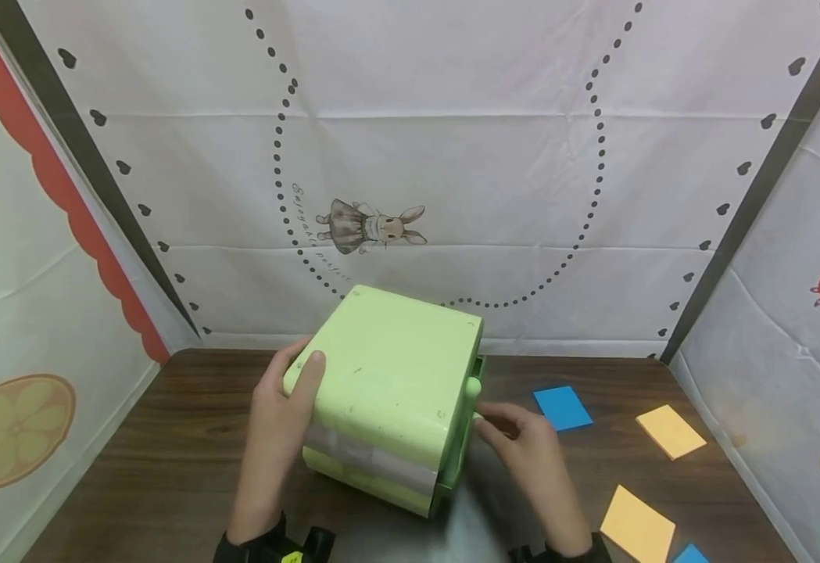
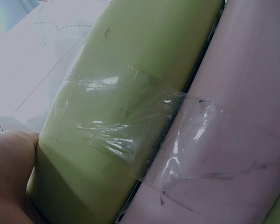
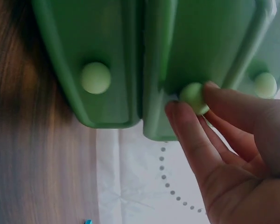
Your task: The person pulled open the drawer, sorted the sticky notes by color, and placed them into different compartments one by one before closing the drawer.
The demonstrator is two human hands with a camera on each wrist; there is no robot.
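Observation:
A light green mini drawer cabinet [image 1: 388, 367] stands at an angle on the table, its drawer fronts turned to the right. My left hand [image 1: 288, 407] grips its left end, thumb on the top edge; the other fingers are mostly hidden behind it. Clear tape [image 2: 126, 126] spans a green section and a pinkish one in the left wrist view. On the other side, my right hand [image 1: 525, 446] pinches the round knob [image 3: 192, 98] of the middle drawer [image 3: 200, 51], which sits slightly proud of its neighbours. Knobs on the adjoining drawers [image 3: 95, 78] are untouched.
Right of the cabinet, a blue paper square [image 1: 563, 407] and a yellow-orange one [image 1: 671, 432] lie on the brown wooden table [image 1: 170, 453]. Nearer are another yellow-orange square [image 1: 638, 524] and a partly cut-off blue one [image 1: 691, 555]. Printed white cloth [image 1: 452, 172] hangs around the table.

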